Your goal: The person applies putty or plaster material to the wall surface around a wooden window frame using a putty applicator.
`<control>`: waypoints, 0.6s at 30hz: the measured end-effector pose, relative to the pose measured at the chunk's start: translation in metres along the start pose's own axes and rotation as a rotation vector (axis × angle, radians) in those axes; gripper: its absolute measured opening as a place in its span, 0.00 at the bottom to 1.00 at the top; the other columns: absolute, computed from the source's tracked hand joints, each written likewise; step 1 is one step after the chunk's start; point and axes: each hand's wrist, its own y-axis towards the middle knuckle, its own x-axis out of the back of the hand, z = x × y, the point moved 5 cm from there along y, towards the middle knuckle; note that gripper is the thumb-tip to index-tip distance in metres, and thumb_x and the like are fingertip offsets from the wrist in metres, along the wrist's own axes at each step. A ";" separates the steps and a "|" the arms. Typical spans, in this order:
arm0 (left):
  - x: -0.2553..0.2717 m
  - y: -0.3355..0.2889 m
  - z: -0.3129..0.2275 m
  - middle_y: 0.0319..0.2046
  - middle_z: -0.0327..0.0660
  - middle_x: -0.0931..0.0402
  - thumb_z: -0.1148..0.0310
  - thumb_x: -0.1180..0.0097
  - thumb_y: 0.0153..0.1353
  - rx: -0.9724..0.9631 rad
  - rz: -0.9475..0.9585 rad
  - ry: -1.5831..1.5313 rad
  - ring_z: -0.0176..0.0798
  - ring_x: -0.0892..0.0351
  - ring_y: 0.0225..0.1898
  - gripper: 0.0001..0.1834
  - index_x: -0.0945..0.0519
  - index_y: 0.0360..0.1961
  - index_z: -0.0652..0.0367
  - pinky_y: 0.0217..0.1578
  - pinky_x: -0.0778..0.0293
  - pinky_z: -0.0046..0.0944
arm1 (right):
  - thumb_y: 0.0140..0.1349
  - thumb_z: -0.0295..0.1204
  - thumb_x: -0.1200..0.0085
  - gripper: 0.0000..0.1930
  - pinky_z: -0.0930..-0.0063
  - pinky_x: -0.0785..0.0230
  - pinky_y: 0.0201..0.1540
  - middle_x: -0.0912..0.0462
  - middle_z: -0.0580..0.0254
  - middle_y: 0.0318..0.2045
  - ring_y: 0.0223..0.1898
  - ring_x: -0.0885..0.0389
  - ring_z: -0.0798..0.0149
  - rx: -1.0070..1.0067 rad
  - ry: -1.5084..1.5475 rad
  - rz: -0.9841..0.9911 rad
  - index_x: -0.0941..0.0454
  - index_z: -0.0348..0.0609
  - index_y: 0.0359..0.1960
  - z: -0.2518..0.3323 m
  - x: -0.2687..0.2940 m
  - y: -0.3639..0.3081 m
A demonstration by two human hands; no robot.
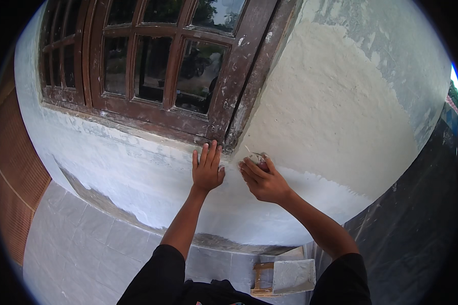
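My left hand lies flat with its fingers stretched out, the fingertips against the lower edge of the brown wooden window frame. Just right of the frame's bottom corner, my right hand is closed around a small putty-smeared scraper. The fingers cover most of it, and a thin pale edge points up to the left. It is held at the wall, where a broad cream patch of filler spreads beside the window. Below the window the wall is whitish and patchy.
Down by my body, a putty-coated rectangular tray sits at a small wooden frame. Grey tiles cover the floor along the wall. A brown ribbed surface stands at the far left, with dark paving at the right.
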 end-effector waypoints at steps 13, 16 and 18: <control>0.001 -0.001 0.004 0.73 0.43 0.36 0.55 0.59 0.67 -0.035 0.017 0.037 0.48 0.43 0.76 0.32 0.29 0.69 0.58 0.75 0.61 0.60 | 0.64 0.33 0.44 0.15 0.37 0.37 0.64 0.21 0.63 0.62 0.71 0.34 0.62 -0.052 -0.027 -0.002 0.15 0.45 0.50 0.018 -0.011 -0.005; -0.001 -0.001 0.003 0.74 0.43 0.38 0.56 0.55 0.65 -0.016 0.000 0.009 0.48 0.44 0.76 0.32 0.30 0.69 0.58 0.75 0.62 0.60 | 0.65 0.35 0.48 0.20 0.38 0.37 0.67 0.24 0.59 0.64 0.73 0.38 0.60 -0.049 0.048 0.014 0.18 0.41 0.56 0.027 -0.017 -0.023; 0.000 -0.003 0.001 0.74 0.43 0.38 0.57 0.55 0.65 -0.015 0.005 0.016 0.48 0.44 0.76 0.32 0.30 0.69 0.58 0.75 0.63 0.60 | 0.65 0.35 0.48 0.19 0.37 0.37 0.66 0.23 0.60 0.64 0.73 0.38 0.60 -0.080 0.054 -0.026 0.18 0.41 0.55 0.016 -0.003 -0.003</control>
